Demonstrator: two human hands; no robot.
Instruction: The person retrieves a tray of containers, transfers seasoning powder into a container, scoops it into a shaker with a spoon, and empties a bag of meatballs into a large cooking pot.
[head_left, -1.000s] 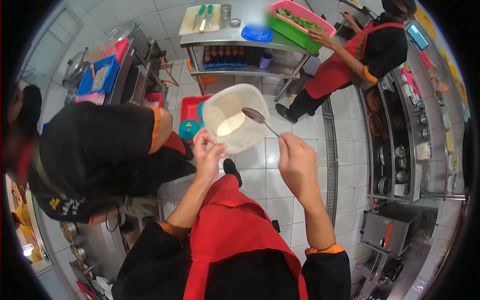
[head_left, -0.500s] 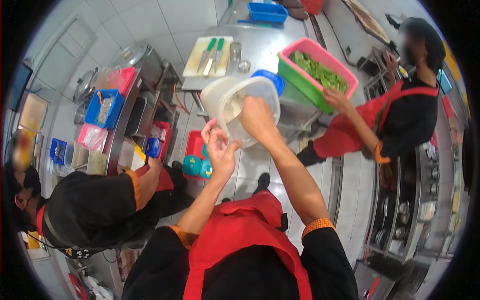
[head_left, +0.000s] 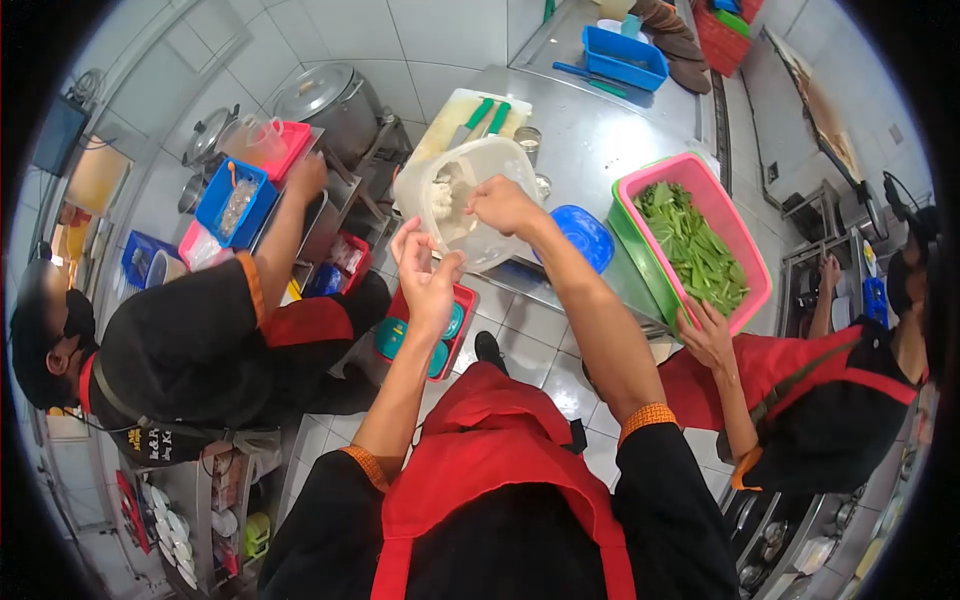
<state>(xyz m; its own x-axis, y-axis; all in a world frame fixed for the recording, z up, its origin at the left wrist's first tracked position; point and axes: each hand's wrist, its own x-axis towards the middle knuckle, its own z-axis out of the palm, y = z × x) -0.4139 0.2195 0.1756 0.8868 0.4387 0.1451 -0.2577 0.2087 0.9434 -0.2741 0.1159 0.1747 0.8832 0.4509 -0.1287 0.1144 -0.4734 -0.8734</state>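
Observation:
A translucent plastic tub (head_left: 502, 160) tilts toward me at the front of the steel table, with a white, lumpy substance (head_left: 441, 198) inside. My right hand (head_left: 503, 205) reaches into its mouth with fingers closed; what they grip is hidden. Close against the tub's lower near side is my left hand (head_left: 430, 280), palm up and fingers apart; the contact is partly unclear. A blue lid (head_left: 581, 240) lies right of the tub. Behind the tub, green-handled knives (head_left: 487, 118) rest on a white cutting board (head_left: 445, 122), beside a glass jar (head_left: 528, 138).
On the right a co-worker's hand (head_left: 708, 335) touches a pink basin (head_left: 762, 260) of green leaves (head_left: 690, 235). Another co-worker (head_left: 185, 345) bends at the left shelf. A red crate (head_left: 462, 300) with teal-lidded containers stands on the floor. A blue tray (head_left: 625, 58) sits farther back.
My view has shifted. My right hand has pulled back somewhat toward the tub's rim. The co-worker on the left now reaches up to the shelf top; the leaf basin appears farther right.

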